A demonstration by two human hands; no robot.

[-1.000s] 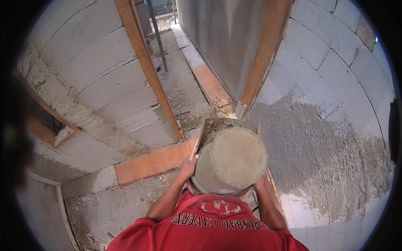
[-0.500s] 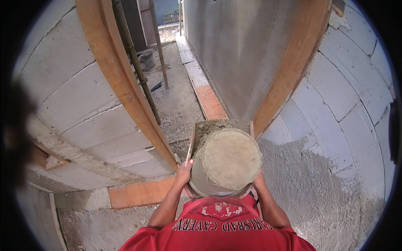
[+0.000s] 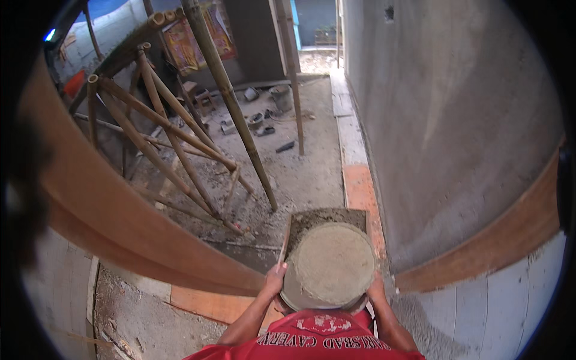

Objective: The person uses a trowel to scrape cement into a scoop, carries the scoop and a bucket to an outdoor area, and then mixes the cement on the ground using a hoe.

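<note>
Both hands grip 1 round pan [image 3: 329, 267] of wet mortar at chest height: left hand [image 3: 275, 280] and right hand [image 3: 377, 292] clasp opposite rims, fingers apparently curled beneath. A square mortar board [image 3: 327, 216] lies beyond, bamboo poles [image 3: 228, 102] further left.

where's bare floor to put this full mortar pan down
Free: the grey concrete strip between the bamboo pole scaffold and the plastered grey wall. Crowded: the far floor, littered with buckets and scraps, and under the scaffold's legs.
</note>
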